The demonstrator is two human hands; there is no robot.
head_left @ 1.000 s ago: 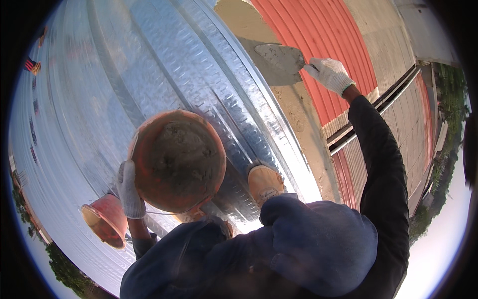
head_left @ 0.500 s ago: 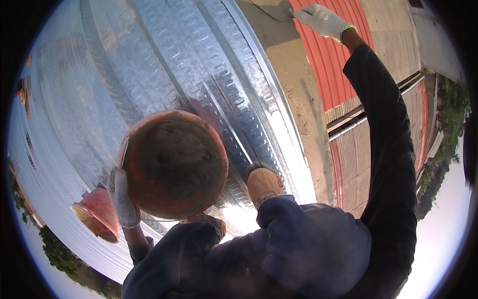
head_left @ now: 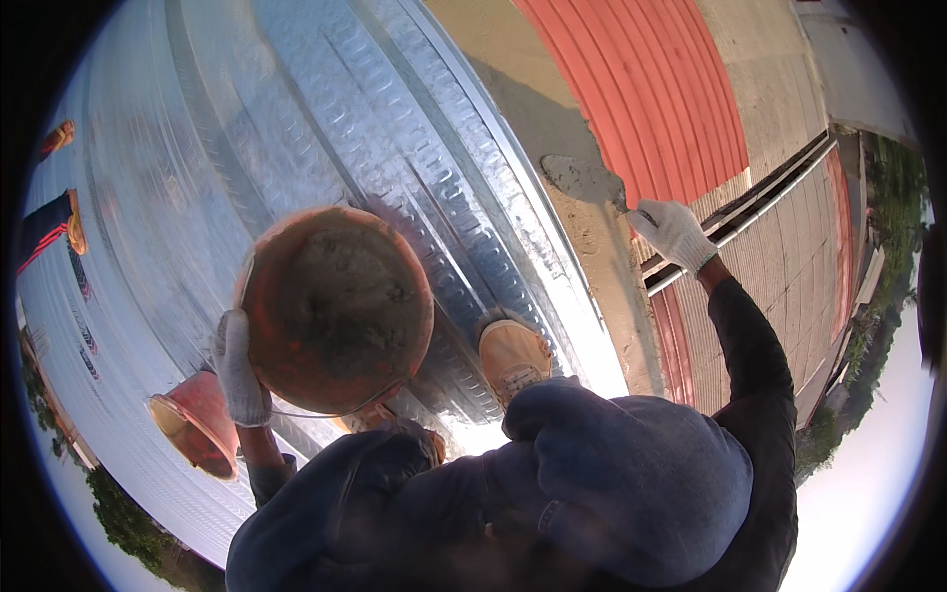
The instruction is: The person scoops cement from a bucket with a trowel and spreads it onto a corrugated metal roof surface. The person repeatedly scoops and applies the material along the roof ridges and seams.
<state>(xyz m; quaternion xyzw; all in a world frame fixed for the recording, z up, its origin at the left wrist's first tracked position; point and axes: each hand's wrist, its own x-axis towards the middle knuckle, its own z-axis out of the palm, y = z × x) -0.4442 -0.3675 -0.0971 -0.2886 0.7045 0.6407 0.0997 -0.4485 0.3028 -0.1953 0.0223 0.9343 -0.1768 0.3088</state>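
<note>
My left hand (head_left: 240,373), in a white knitted glove, is closed on the near-left rim of a reddish bucket (head_left: 426,286). Wet grey mortar (head_left: 340,291) fills part of that bucket. To the right, my gloved right hand (head_left: 679,235) is wrapped round the handle of a trowel (head_left: 619,197). A lump of wet mortar (head_left: 582,178) lies at the trowel, against the plastered ledge (head_left: 597,252); it hides most of the blade. The ledge runs between the shiny ribbed metal sheet and a red corrugated sheet (head_left: 641,99).
Ribbed metal decking (head_left: 197,197) spreads under my boots (head_left: 515,357) and to the left. Beside my left hand a second red bucket (head_left: 202,424) lies tipped. Another person's legs (head_left: 49,232) show at the far left. Past the ledge are older corrugated roofs (head_left: 760,296) with a dark gap.
My right hand has come down and nearer along the ledge with the trowel, and a mortar lump now shows there. The held bucket has shifted slightly left and up in the picture.
</note>
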